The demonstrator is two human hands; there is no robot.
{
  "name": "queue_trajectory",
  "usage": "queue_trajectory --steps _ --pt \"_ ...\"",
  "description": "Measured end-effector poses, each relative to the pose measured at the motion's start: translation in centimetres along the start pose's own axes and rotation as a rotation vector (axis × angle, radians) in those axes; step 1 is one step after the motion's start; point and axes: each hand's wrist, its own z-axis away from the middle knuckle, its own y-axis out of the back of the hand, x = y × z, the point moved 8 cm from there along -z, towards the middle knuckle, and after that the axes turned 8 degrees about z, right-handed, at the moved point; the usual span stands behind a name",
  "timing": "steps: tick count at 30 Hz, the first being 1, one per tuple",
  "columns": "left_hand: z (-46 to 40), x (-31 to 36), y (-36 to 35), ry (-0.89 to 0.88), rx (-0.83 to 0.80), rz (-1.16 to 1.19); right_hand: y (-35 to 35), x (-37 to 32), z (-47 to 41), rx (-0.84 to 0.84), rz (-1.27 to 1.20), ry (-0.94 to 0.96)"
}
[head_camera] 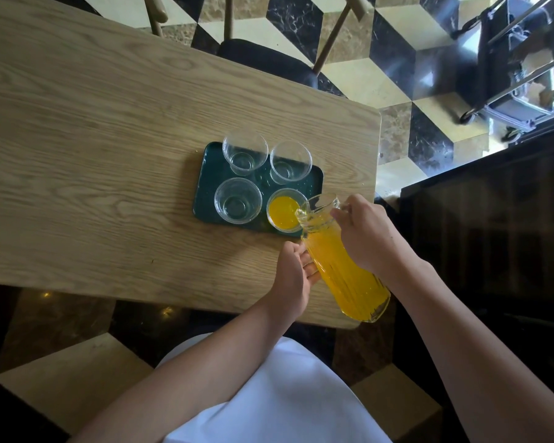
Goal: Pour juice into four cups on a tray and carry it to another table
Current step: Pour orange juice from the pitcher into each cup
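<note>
— White cloth (279, 401) over the lap sits closest, and just past it both forearms reach out. What are the hands doing?

— Right hand (363, 233) is curled round the handle near the top of the pitcher (343, 266), gripping it. Left hand (293, 271) has its fingers against the pitcher's lower side, steadying it from beneath; the fingers look fairly straight, more a support than a grip.

— And the pitcher itself?

— Ribbed clear glass, tall, nearly full of orange juice, tilted with its spout over the near-right cup (283, 210). That cup already has juice in it.

— How would it handle, in your view?

— Heavy, I'd judge, with so much liquid in it, and the weight will shift as it tips. Glass is stiff and breakable, possibly slick if wet. The handle plus a palm under the body seems the sound hold.

— The other cups?

— Three, all clear, round and empty: near-left cup (238, 201), far-left cup (245, 153), far-right cup (290, 161). All four stand close together on a dark green tray (205, 174), rectangular with rounded corners and a low rim.

— Where is the tray?

— On the pale wood-grain counter (93, 139), toward its right end. For carrying, I'd take the tray by both short edges and keep it level; the cups look light and could slide.

— Beyond that?

— Cube-patterned tiled floor (390, 59) and a chair (266, 59) across the counter.
</note>
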Motion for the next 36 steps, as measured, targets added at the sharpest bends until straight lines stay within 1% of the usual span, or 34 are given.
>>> queue_trajectory --steps 6,12,18,21,26,30,33,36 --pt "0.6 1.3 -1.4 -0.057 0.009 -0.05 0.8 0.4 -0.1 0.04 -0.091 0.039" --pt "0.1 2.8 -4.0 -0.097 -0.005 -0.07 3.1 0.9 -1.4 0.101 -0.085 0.087" --pt "-1.7 3.6 -5.7 -0.11 -0.016 0.044 5.4 0.4 -3.2 0.126 -0.078 0.16" --pt "-2.2 4.6 -6.6 -0.13 -0.029 0.091 5.9 0.3 -4.7 0.121 -0.075 0.181" --pt "-3.8 5.9 -8.2 -0.126 -0.062 0.089 7.0 0.3 -7.5 0.13 -0.045 0.188" --pt "-4.7 6.6 -8.7 -0.134 -0.043 0.136 7.2 -0.3 -9.0 0.124 0.009 0.205" --pt "-5.5 6.6 -8.3 -0.134 0.022 0.184 7.1 -0.8 -9.8 0.089 0.046 0.227" --pt "-6.2 6.4 -8.4 -0.118 0.014 0.196 7.0 -1.2 -10.5 0.051 0.076 0.231"
